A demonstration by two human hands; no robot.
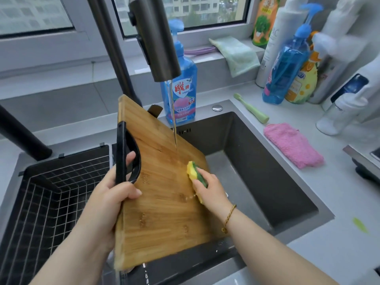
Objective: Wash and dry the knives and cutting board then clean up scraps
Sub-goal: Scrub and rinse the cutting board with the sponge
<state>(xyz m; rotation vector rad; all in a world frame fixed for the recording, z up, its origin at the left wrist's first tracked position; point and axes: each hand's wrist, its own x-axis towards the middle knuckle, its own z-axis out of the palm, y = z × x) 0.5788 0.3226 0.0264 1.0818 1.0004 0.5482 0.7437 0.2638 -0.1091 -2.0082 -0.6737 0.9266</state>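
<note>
The wet bamboo cutting board with a black handle tilts over the sink.

I am looking into a kitchen in a home. I see a deep gray sink with a tap running water onto a wooden cutting board, a yellow and green sponge, a blue bottle of dish soap and a black wire basket set in the sink's left side. A pink cloth lies on the gray counter, more soap bottles stand by the wall, and the window above shows tall apartment blocks outside.
</note>
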